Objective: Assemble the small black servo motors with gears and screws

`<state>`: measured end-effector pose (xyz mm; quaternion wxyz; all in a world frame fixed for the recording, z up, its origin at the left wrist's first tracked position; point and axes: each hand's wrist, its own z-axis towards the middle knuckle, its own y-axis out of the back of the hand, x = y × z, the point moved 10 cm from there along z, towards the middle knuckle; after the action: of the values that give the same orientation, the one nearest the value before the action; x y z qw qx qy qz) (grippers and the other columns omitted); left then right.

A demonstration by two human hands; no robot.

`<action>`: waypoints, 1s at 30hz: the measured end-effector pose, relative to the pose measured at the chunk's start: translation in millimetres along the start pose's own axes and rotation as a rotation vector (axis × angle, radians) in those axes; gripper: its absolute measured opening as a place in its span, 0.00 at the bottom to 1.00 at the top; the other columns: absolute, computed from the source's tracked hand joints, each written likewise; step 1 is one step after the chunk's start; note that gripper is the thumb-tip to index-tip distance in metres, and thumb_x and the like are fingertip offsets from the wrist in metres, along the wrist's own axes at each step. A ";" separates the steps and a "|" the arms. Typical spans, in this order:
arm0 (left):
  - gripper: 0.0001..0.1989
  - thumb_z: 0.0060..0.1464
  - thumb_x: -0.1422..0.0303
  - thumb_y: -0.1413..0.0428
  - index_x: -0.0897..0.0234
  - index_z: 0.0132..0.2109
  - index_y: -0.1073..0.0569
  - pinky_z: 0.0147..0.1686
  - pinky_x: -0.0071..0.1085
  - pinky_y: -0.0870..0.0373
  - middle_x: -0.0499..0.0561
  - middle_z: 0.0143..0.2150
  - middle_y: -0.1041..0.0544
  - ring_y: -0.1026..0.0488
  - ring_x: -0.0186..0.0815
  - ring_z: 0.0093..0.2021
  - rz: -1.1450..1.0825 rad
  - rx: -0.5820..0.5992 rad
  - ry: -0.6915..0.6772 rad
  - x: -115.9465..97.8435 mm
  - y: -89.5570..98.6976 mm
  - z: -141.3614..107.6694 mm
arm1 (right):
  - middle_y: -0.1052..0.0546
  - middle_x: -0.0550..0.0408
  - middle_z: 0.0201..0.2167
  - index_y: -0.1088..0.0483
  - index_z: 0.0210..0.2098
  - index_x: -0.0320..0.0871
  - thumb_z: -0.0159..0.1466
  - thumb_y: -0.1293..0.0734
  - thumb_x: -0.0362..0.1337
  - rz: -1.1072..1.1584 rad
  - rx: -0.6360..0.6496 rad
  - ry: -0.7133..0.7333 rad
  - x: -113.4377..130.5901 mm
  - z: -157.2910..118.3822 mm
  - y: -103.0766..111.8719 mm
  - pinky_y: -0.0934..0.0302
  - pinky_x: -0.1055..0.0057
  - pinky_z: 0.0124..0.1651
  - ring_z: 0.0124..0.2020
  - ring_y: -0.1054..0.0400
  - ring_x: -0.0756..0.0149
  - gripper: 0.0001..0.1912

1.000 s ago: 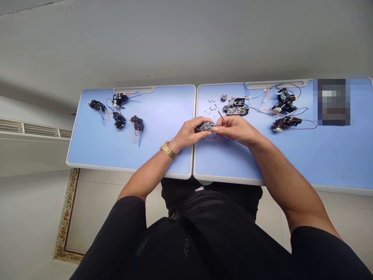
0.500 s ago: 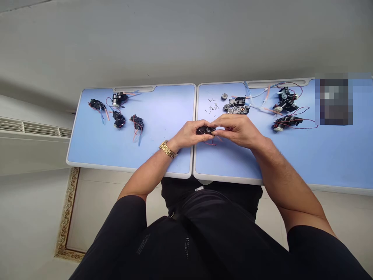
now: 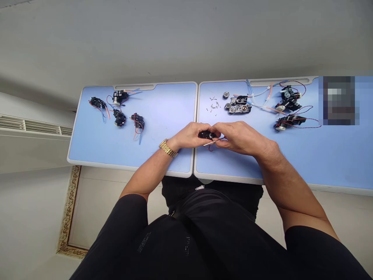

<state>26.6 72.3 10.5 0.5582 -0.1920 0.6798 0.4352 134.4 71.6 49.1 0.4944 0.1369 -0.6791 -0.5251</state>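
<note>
My left hand is closed around one end of a small black motor unit, holding it just above the right-hand board. At its other end, the bent fingers of my right hand close on the unit, hiding part of it. A thin, straight pale rod or tube slants out below my right fingertips; which it is I cannot tell. Red wire hangs beneath. Beyond my hands lie opened black housing parts with gears, a round metallic part and several loose small screws.
Two blue-topped boards with pale rims meet under my hands. Several black motor units with tubes and wires lie on the left board. More units with blue and orange tubes lie at the right. A blurred dark object is farther right.
My right hand has shifted slightly down and turned over the unit. The pale rod or tube now shows below its fingers. The view has moved a little.
</note>
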 end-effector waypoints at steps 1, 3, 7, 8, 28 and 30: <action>0.14 0.64 0.56 0.33 0.61 0.48 0.18 0.41 0.29 0.26 0.50 0.42 0.13 0.19 0.32 0.39 0.010 0.008 -0.019 -1.8 -0.8 -0.1 | 0.16 0.52 0.38 0.30 0.46 0.47 0.70 0.30 0.40 -0.005 0.023 -0.024 -1.5 0.3 -2.5 0.45 0.66 0.36 0.31 0.28 0.61 0.07; 0.14 0.65 0.56 0.33 0.61 0.49 0.18 0.41 0.30 0.26 0.50 0.42 0.13 0.19 0.33 0.38 0.059 0.014 -0.049 -3.8 -1.3 -0.3 | 0.17 0.54 0.36 0.32 0.45 0.48 0.69 0.29 0.42 0.001 0.050 -0.064 -5.4 0.6 -5.9 0.46 0.67 0.34 0.29 0.30 0.62 0.09; 0.17 0.65 0.51 0.35 0.60 0.50 0.19 0.40 0.32 0.27 0.50 0.41 0.14 0.21 0.34 0.36 0.168 -0.019 -0.071 -1.3 0.0 -0.2 | 0.18 0.55 0.34 0.33 0.42 0.49 0.67 0.28 0.41 0.039 0.054 -0.100 -13.4 0.1 -7.7 0.45 0.68 0.34 0.29 0.30 0.63 0.09; 0.18 0.65 0.51 0.35 0.59 0.50 0.19 0.40 0.32 0.27 0.50 0.41 0.14 0.21 0.34 0.36 0.178 -0.026 -0.073 -0.3 0.1 -0.2 | 0.18 0.56 0.34 0.33 0.42 0.49 0.67 0.28 0.41 0.053 0.050 -0.100 -14.7 -0.1 -7.5 0.45 0.68 0.35 0.29 0.29 0.63 0.09; 0.10 0.60 0.67 0.42 0.61 0.46 0.18 0.40 0.32 0.24 0.51 0.41 0.14 0.21 0.34 0.37 0.024 -0.070 -0.082 -7.9 7.9 -0.8 | 0.16 0.51 0.35 0.32 0.45 0.47 0.71 0.35 0.40 -0.139 -0.029 0.012 2.3 -2.4 -5.1 0.50 0.64 0.35 0.29 0.30 0.60 0.05; 0.09 0.60 0.67 0.42 0.61 0.45 0.18 0.40 0.32 0.24 0.51 0.40 0.14 0.21 0.33 0.37 0.021 -0.078 -0.080 -8.2 8.3 -1.0 | 0.16 0.51 0.35 0.32 0.45 0.47 0.71 0.35 0.39 -0.165 -0.029 0.017 3.9 -2.8 -5.2 0.51 0.64 0.34 0.29 0.30 0.60 0.05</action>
<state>22.3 74.2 21.3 0.5723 -0.1889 0.6414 0.4747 133.0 65.2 46.6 0.4570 0.1895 -0.6538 -0.5725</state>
